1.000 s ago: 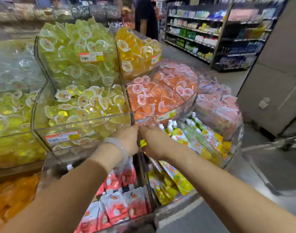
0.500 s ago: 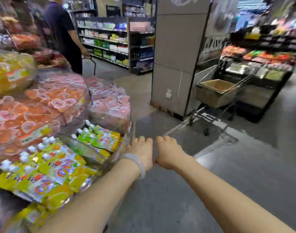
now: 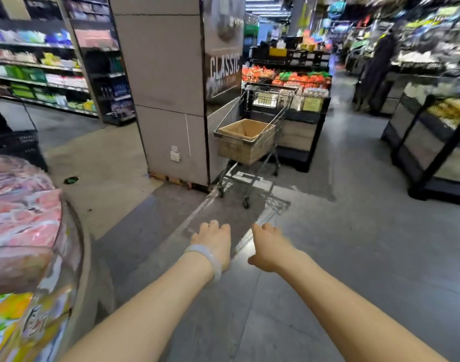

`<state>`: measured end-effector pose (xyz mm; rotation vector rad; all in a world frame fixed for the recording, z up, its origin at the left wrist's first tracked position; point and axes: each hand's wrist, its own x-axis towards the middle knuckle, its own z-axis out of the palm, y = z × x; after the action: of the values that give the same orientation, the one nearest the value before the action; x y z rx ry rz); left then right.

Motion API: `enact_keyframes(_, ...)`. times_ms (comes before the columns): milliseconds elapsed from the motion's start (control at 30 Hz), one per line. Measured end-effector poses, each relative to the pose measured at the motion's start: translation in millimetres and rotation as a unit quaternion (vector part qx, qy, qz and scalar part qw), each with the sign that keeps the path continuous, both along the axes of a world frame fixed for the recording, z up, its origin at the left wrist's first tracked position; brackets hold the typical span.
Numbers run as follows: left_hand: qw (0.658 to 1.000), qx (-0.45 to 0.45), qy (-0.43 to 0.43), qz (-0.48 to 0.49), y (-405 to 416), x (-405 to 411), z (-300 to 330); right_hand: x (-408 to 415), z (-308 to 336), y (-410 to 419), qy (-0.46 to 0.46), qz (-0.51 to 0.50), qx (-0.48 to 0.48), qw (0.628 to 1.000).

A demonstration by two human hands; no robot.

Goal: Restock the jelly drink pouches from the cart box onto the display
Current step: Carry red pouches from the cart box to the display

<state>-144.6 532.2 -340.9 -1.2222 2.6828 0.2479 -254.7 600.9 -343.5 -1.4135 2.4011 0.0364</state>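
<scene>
both hands [image 3: 213, 240] empty, outstretched toward cart [image 3: 252, 142], box [image 3: 246, 139] inside

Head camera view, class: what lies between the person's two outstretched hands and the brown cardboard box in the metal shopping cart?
Only bare grey floor separates the left hand and right hand from the metal shopping cart holding the brown cardboard box.

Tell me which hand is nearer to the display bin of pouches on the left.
The left hand, with the bracelet, is nearer: it hovers over the floor just right of the display. The right hand is farther right, beyond the left hand.
</scene>
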Motion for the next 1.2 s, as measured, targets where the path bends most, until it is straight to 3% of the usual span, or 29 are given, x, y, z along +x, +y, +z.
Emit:
enact_keyframes(333,0.999,-0.009,-0.002,-0.034,-184,-143,21,-143,19,-170,0.01,-0.027,-0.014,0.999)
enact_keyframes(600,0.998,0.002,-0.022,-0.056,-316,-264,-3,-257,-5,-298,-0.004,-0.036,0.005,0.999)
enact_keyframes(967,0.999,0.034,-0.035,0.007,-536,-423,-3,-421,-1,-531,-0.019,0.014,-0.009,1.0)
enact_keyframes(1200,0.999,0.034,-0.035,-0.002,-682,-502,-21,-494,-22,-680,-0.051,0.019,0.01,0.998)
